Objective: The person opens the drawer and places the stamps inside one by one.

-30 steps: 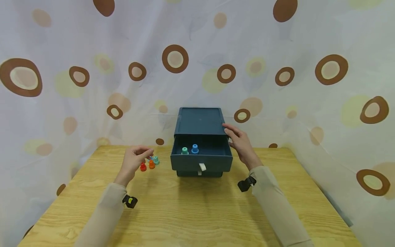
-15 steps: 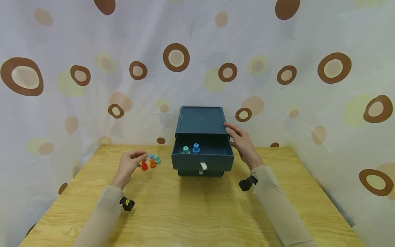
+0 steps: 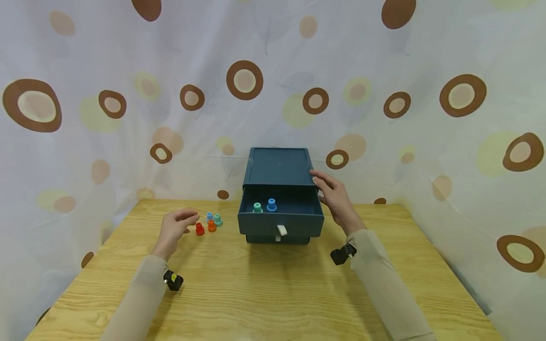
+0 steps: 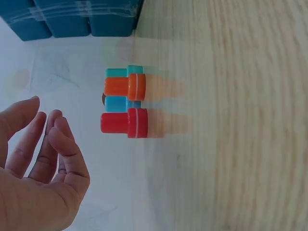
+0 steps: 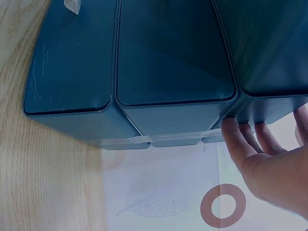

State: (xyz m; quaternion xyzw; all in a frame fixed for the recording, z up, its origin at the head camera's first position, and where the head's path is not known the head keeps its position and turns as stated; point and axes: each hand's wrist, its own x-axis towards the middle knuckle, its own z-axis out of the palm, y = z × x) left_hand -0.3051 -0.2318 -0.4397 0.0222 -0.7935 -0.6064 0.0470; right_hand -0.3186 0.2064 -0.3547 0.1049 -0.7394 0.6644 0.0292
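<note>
My left hand [image 3: 172,230] hovers just left of a small red stamp-shaped piece [image 3: 199,229], apart from it. Its fingers bend loosely with nothing between them, as the left wrist view shows. Beside the red piece stand an orange one [image 4: 118,86], a light blue one [image 3: 210,217] and a turquoise one [image 3: 218,220], all upright. On the right, my right hand [image 3: 337,201] rests its fingertips on the side and upper edge of a dark blue drawer cabinet [image 3: 279,166]. The upper drawer [image 3: 260,222] is pulled out. A green piece [image 3: 257,208] and a blue piece [image 3: 271,205] stand in it.
A lower drawer [image 3: 256,239] sits pushed in below, partly hidden. White tabs [image 3: 282,230] hang on the drawer fronts. Everything stands on a wooden table [image 3: 273,293], with a patterned cloth [image 3: 273,118] behind and at the sides.
My left hand has drawn back to the left from the loose pieces, uncovering the light blue one. My right hand has stayed on the cabinet.
</note>
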